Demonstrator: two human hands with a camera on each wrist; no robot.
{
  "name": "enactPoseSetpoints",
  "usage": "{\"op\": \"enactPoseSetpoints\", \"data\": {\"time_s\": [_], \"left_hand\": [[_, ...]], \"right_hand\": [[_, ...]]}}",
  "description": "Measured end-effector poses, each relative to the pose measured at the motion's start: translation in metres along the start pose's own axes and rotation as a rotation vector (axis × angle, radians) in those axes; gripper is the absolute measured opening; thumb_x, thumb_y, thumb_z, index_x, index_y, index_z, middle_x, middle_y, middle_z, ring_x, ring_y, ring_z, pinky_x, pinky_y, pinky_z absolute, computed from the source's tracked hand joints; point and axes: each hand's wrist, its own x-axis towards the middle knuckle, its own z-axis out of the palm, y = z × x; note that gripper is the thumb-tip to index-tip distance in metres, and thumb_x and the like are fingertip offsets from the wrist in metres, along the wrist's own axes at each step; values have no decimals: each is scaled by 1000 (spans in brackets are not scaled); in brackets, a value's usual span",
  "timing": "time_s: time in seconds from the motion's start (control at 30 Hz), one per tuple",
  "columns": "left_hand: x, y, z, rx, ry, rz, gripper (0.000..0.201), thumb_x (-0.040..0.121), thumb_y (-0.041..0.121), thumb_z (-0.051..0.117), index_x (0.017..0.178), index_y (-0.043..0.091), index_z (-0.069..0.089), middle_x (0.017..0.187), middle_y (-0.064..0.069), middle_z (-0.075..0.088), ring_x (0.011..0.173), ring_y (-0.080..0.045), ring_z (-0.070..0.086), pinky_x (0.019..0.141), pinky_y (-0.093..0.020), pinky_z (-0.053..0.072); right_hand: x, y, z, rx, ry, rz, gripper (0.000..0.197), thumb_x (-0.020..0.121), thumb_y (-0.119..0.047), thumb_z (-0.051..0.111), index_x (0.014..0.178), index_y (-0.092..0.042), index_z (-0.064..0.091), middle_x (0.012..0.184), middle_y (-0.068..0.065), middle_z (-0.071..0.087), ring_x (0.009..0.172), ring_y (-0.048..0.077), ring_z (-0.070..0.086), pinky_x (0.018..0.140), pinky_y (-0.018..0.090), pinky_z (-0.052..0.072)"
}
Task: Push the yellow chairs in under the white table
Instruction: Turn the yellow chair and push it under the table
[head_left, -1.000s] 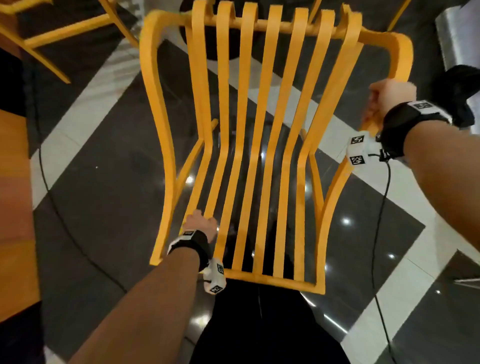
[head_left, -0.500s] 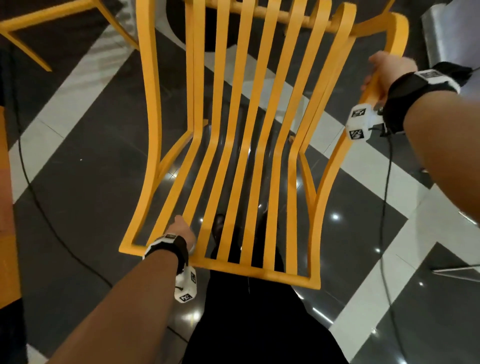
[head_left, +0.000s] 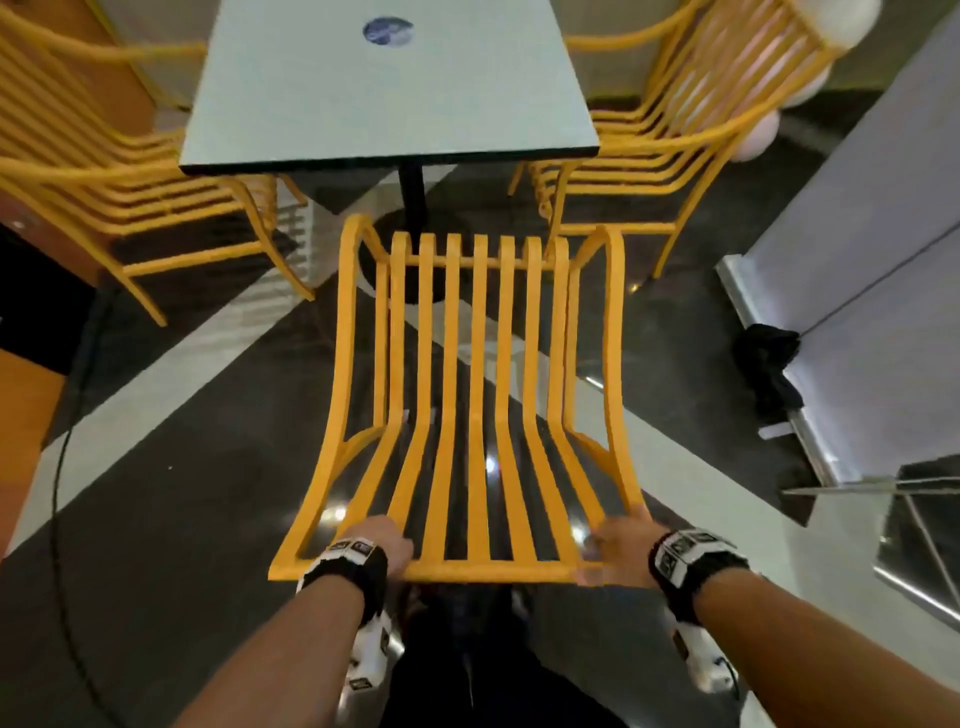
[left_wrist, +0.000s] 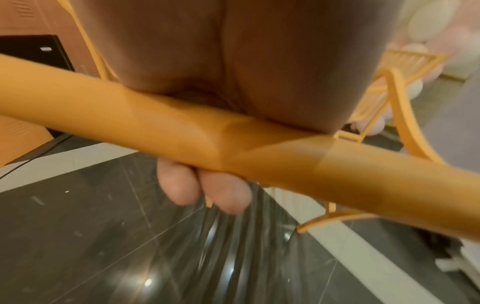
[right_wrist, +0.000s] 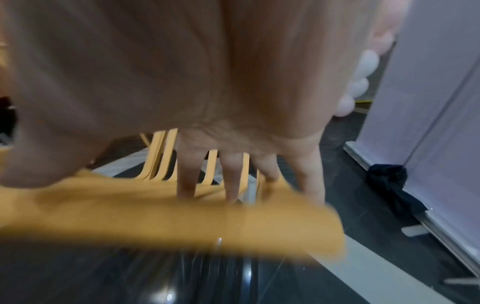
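1. We saw the yellow chair (head_left: 478, 395) facing the white table (head_left: 389, 88), its front edge near the black table post (head_left: 413, 195) but the seat not yet under the top.
2. Left hand (head_left: 382, 545) gripped the chair's top rail (left_wrist: 259, 148); the left wrist view showed fingertips (left_wrist: 226, 193) curled round under it. Clenched on the rail.
3. Right hand (head_left: 621, 545) sat at the rail's right corner; in the right wrist view its fingers (right_wrist: 185, 174) ran fairly straight down over the rail (right_wrist: 182, 216), more resting or pressing than wrapped. That view was blurred, so we couldn't tell for certain.
4. Risk, our judgement: uneven hold, one hand wrapped and one loose, could twist the chair while pushing, so it goes in crooked.
5. Risk: the front could strike the post if pushed straight on centre, stopping short of fully in.
6. Risk: the side chairs, left chair (head_left: 119, 171) and right chair (head_left: 649, 161), stood close to the table corners; a skewed push might clip their legs.
7. Risk: a dark cable (head_left: 62, 467) lay on the glossy floor (head_left: 182, 519) at left, well apart from the chair legs, but a foot could snag it.
8. Risk: a polished floor may let the legs slide quickly and overshoot.
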Motion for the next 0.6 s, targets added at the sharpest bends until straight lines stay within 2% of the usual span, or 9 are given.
{"op": "enactPoseSetpoints", "data": {"time_s": [0.07, 0.13, 0.17, 0.23, 0.3, 0.37, 0.43, 0.53, 0.6], "left_hand": [[-9, 14, -21, 29, -1, 17, 32, 98, 37, 45, 100, 12, 64, 113, -9, 62, 98, -26, 57, 80, -31, 43], [-20, 25, -41, 19, 13, 25, 28, 99, 31, 44, 84, 14, 61, 97, -5, 62, 101, -25, 61, 81, -32, 45], [-24, 29, -50, 37, 19, 51, 27, 100, 27, 43, 91, 12, 65, 100, -6, 64, 106, -26, 63, 84, -32, 48], [-30, 37, -64, 60, 42, 78, 32, 102, 18, 41, 119, 6, 65, 126, -11, 64, 107, -23, 64, 90, -31, 51], [-37, 40, -75, -25, 74, 22, 37, 103, 19, 41, 132, 5, 59, 136, -15, 60, 84, -12, 60, 74, -19, 49], [-38, 38, -84, -79, 143, 17, 39, 104, 22, 37, 133, 7, 58, 135, -15, 61, 95, -16, 63, 82, -24, 52], [-39, 34, -95, -96, 208, 11, 41, 105, 30, 31, 128, 10, 58, 127, -16, 63, 110, -27, 64, 93, -36, 51], [-37, 23, -104, -30, 346, 128, 55, 102, 50, 24, 106, 16, 67, 97, -7, 70, 91, -23, 67, 79, -35, 53], [-34, 12, -106, -38, 421, 192, 61, 99, 59, 23, 97, 20, 69, 83, -2, 67, 83, -20, 66, 73, -35, 52]], "right_hand": [[-11, 8, 4, -50, 127, 23, 131, 25, -105, 7, 138, -47, 39, 153, -14, 29, 149, 26, 6, 112, 63, 15], [-23, 17, -9, -16, 277, 48, 129, 23, -100, -4, 135, -52, 37, 154, -16, 28, 148, 24, 8, 106, 63, 29], [-29, 21, -19, -26, 344, 36, 126, 26, -98, -7, 134, -52, 36, 152, -15, 32, 146, 23, 13, 104, 61, 34], [-35, 24, -41, -46, 415, 26, 108, 42, -94, -2, 136, -52, 33, 149, -14, 38, 143, 22, 22, 101, 60, 35], [-39, 20, -63, -67, 440, 16, 92, 56, -88, 7, 136, -51, 33, 147, -10, 42, 141, 24, 27, 101, 63, 33], [-36, 16, -80, -111, 452, -14, 101, 48, -88, 1, 134, -50, 36, 144, -8, 46, 139, 26, 31, 101, 63, 33], [-29, 14, -94, -135, 508, -39, 114, 39, -92, -10, 131, -47, 40, 142, -9, 47, 136, 27, 36, 100, 63, 33], [-20, 13, -112, -146, 578, -65, 126, 32, -95, -20, 129, -45, 43, 138, -12, 49, 132, 26, 39, 98, 60, 34], [-18, 10, -126, -123, 590, -75, 108, 46, -92, -8, 126, -45, 46, 136, -12, 50, 130, 27, 41, 97, 58, 34]]}}
